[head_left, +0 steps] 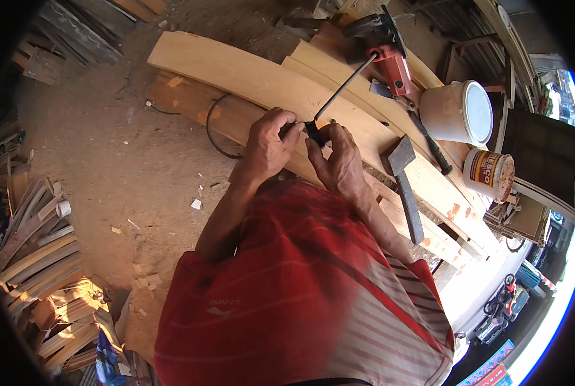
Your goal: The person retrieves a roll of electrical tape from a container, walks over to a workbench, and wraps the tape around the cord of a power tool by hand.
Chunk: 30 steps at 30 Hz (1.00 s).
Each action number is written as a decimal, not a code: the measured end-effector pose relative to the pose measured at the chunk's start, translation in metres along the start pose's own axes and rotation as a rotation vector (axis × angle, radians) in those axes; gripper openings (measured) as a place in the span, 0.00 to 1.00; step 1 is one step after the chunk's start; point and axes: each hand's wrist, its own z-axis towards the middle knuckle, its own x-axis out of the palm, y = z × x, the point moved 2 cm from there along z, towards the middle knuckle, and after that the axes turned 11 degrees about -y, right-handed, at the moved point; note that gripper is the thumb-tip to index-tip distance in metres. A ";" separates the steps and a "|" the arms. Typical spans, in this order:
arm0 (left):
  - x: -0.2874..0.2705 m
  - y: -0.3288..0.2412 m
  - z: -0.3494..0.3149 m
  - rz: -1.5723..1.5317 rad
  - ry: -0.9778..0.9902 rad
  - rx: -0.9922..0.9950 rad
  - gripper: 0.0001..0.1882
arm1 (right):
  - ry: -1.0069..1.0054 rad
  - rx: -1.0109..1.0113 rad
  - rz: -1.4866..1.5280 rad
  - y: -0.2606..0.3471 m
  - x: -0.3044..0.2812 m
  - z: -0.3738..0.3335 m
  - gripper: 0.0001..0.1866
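Note:
My left hand (272,143) and my right hand (340,157) meet above the planks, fingers bent and pinched. Between their fingertips is a small black piece (313,132); its exact kind does not show. A dark cord (346,85) runs straight from it to a red power tool (395,69) lying on the boards. Another stretch of black cable (211,132) loops beside my left wrist. Right of my right hand lies a hammer (404,183) with a blocky dark head. Farther right is a long tool with a dark handle (432,144).
Long curved planks (236,67) lie across the ground under my hands. A white bucket (451,110) and a smaller labelled tub (486,172) stand at right. Scrap wood (40,248) is heaped at left. Wood chips dot the dirt floor (120,167). A motorcycle (503,302) is at lower right.

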 end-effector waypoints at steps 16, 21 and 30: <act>-0.001 0.008 -0.007 -0.155 0.051 -0.165 0.06 | 0.011 0.009 0.036 0.010 -0.008 -0.011 0.14; 0.000 0.002 -0.003 -0.127 0.038 -0.164 0.04 | -0.049 -0.184 -0.020 0.011 -0.011 -0.008 0.15; 0.012 -0.009 -0.012 -0.133 -0.085 -0.107 0.04 | -0.064 -0.222 -0.093 0.038 -0.029 0.000 0.13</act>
